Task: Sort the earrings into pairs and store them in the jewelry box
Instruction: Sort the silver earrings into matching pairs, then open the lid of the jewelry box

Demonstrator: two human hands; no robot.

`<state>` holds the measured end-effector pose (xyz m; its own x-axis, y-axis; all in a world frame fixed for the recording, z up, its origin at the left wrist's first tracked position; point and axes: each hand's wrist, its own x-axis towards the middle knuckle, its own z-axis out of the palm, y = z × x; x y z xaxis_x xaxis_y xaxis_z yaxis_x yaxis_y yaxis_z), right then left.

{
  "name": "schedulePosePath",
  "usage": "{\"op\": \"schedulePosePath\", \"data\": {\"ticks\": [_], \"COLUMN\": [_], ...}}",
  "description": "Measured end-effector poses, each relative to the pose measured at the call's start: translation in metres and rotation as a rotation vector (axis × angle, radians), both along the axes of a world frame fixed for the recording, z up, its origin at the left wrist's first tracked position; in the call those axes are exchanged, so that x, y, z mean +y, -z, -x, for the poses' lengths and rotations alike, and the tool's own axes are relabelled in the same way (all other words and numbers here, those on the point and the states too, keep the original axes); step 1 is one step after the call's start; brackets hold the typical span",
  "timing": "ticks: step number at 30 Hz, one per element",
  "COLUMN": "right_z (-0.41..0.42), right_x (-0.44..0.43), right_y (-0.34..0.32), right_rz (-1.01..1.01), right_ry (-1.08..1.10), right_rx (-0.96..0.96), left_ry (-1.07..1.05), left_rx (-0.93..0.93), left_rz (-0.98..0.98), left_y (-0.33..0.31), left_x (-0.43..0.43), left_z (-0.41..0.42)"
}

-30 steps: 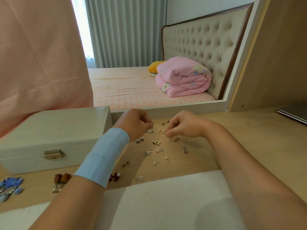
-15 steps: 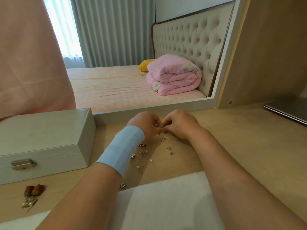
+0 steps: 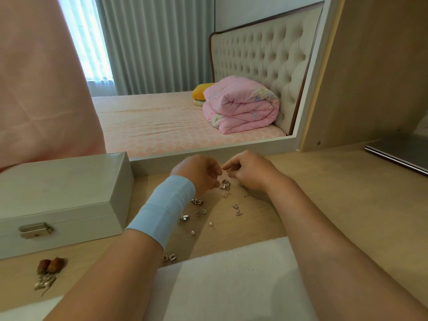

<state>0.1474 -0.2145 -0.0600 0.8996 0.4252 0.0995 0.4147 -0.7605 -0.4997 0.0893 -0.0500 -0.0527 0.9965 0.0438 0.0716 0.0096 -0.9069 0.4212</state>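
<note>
The right hand (image 3: 251, 173) is pinching a small earring (image 3: 228, 169) between curled thumb and forefinger, far on the table (image 3: 335, 205); the left hand (image 3: 199, 176) is curling its fingers against a silver cluster (image 3: 225, 184), though I cannot tell whether it is gripping; loose earrings (image 3: 201, 212) are lying between the forearms; the jewelry box (image 3: 58, 193) is sitting closed at left.

Earrings (image 3: 203, 212) on table (image 3: 335, 195), right of jewelry box (image 3: 60, 193)

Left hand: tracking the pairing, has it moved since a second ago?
Yes: left hand moved right, away from the jewelry box, meeting the right hand at an earring.
</note>
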Motion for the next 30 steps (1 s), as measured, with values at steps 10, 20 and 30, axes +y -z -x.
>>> {"op": "schedulePosePath", "data": {"ticks": [10, 20, 30], "right_z": [0.089, 0.179, 0.18], "right_x": [0.077, 0.187, 0.21], "right_y": [-0.061, -0.055, -0.006], "right_rz": [-0.118, 0.144, 0.098], "right_ry": [-0.219, -0.415, -0.403], "right_rx": [-0.154, -0.345, -0.304], "left_ry": [-0.343, -0.738, -0.957], "left_rx": [-0.471, -0.449, -0.205], "left_rz": [-0.001, 0.244, 0.065], "left_y": [-0.046, -0.018, 0.015], "left_x": [0.092, 0.174, 0.161], "left_z": [0.113, 0.229, 0.241]}}
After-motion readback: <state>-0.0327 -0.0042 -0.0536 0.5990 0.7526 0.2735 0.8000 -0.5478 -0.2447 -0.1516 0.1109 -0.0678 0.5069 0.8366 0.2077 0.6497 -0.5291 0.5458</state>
